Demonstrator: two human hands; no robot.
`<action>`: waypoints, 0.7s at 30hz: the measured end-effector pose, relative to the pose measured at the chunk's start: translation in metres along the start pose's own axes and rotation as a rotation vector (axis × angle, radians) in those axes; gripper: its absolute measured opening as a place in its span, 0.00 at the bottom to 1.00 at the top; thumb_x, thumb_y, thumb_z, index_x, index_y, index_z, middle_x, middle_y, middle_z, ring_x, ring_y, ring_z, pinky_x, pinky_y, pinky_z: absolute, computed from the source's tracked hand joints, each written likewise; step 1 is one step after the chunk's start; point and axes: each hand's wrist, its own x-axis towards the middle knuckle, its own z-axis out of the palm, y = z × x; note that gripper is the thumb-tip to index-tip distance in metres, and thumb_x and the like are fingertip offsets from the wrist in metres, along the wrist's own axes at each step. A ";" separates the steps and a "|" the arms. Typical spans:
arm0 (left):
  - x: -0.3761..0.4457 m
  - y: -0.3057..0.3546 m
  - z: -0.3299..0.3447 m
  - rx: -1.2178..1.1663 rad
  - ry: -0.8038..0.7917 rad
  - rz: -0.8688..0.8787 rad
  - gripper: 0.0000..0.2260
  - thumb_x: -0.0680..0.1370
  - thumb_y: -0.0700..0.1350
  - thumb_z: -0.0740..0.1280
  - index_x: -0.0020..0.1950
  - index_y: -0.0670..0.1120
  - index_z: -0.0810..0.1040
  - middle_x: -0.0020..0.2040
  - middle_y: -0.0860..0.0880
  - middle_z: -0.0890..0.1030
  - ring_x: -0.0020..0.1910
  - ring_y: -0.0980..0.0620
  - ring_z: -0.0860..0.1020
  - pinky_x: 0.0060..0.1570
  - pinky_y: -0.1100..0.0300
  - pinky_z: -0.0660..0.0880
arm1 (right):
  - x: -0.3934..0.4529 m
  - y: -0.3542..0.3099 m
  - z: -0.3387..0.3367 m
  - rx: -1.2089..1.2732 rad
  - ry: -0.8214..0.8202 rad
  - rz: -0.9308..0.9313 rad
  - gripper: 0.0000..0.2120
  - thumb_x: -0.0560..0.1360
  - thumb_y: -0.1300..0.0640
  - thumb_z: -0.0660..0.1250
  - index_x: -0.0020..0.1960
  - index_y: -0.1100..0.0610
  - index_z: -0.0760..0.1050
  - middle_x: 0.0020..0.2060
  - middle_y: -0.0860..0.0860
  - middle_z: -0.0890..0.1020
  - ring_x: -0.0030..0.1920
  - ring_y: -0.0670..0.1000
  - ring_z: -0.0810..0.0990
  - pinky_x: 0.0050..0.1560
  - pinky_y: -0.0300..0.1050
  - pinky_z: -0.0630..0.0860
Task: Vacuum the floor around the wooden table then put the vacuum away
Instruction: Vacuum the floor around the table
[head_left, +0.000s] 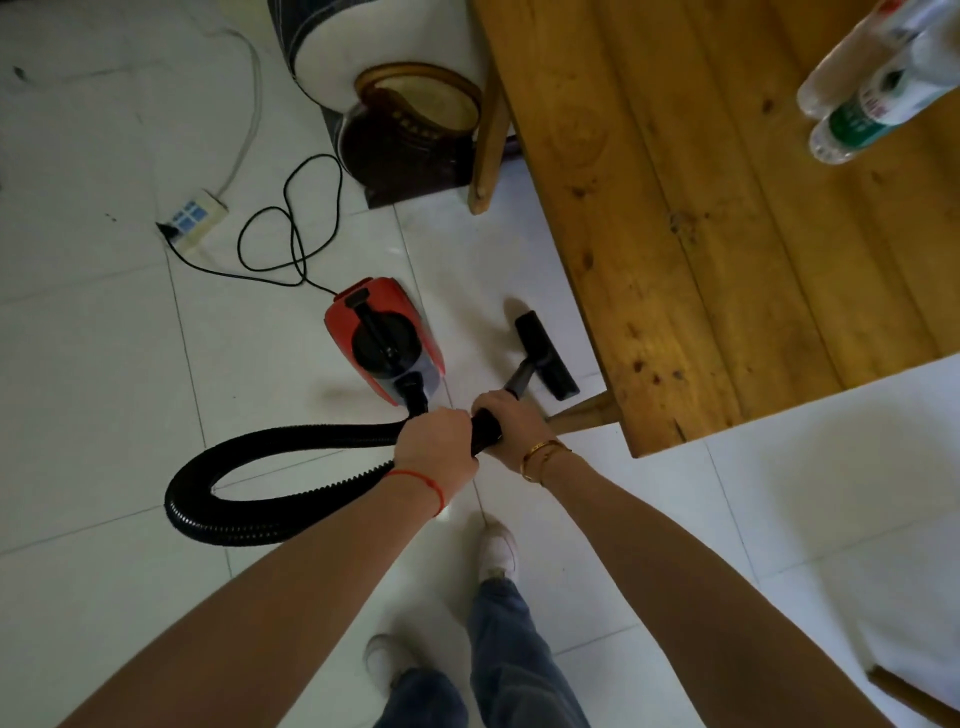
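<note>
- The left hand (434, 441) has its fingers curled tight round the black handle where the ribbed hose (249, 483) joins it.
- The right hand (511, 423) grips the wand (522, 376) just beyond the left, fingers wrapped fully round it; the 2 hands nearly touch.
- The floor nozzle (545, 356) lies flat on the white tiled floor (104, 364), just left of the wooden table (727, 234)'s near corner.
- The red vacuum body (384, 340) sits left of the nozzle, its cord (291, 228) looping far-left to a power strip (195, 215).

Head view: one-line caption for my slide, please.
Both hands, left hand and right hand, grip the vacuum wand, floor nozzle beside the wooden table.
</note>
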 end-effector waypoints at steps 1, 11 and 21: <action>0.001 0.002 0.000 -0.012 -0.002 0.001 0.11 0.77 0.47 0.65 0.57 0.46 0.73 0.50 0.48 0.78 0.47 0.50 0.79 0.41 0.60 0.72 | 0.000 0.003 -0.002 -0.009 -0.005 -0.002 0.13 0.69 0.59 0.71 0.52 0.56 0.74 0.51 0.54 0.77 0.50 0.56 0.77 0.54 0.52 0.75; -0.022 -0.041 0.007 -0.069 -0.027 -0.041 0.10 0.76 0.47 0.66 0.55 0.45 0.74 0.47 0.48 0.78 0.43 0.51 0.79 0.39 0.60 0.73 | 0.002 -0.036 0.024 0.010 -0.060 -0.055 0.13 0.70 0.60 0.71 0.53 0.56 0.73 0.53 0.54 0.76 0.51 0.56 0.77 0.56 0.52 0.75; -0.042 -0.091 0.009 0.017 -0.041 0.029 0.10 0.75 0.47 0.66 0.55 0.46 0.76 0.47 0.48 0.80 0.43 0.49 0.80 0.41 0.59 0.74 | 0.001 -0.078 0.061 0.097 0.030 -0.015 0.10 0.70 0.60 0.70 0.50 0.57 0.74 0.51 0.55 0.77 0.48 0.55 0.78 0.56 0.47 0.75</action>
